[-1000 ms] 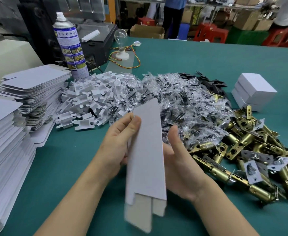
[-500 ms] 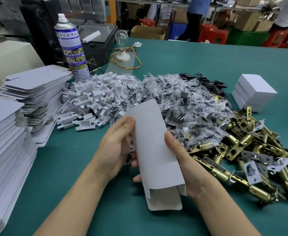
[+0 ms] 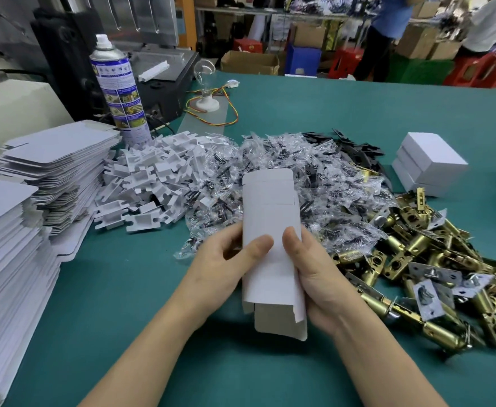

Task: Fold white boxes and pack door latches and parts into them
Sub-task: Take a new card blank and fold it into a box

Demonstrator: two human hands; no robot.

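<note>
Moved: white box (image 3: pixel 270 207) goes from tilted to upright, both thumbs now on its front face.
tabletop (image 3: pixel 343 113): green, carries all the stock.
flat blanks (image 3: pixel 14 245): stacked, far left.
bagged parts (image 3: pixel 314 171): pile behind the box.
brass latches (image 3: pixel 423 259): pile at right.
box position: held above tabletop, bottom flaps loose.
left hand (image 3: pixel 220 268): grips left edge.
right hand (image 3: pixel 317 277): grips right edge.

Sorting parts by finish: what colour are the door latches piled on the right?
Brass-gold latches, head view.
</note>
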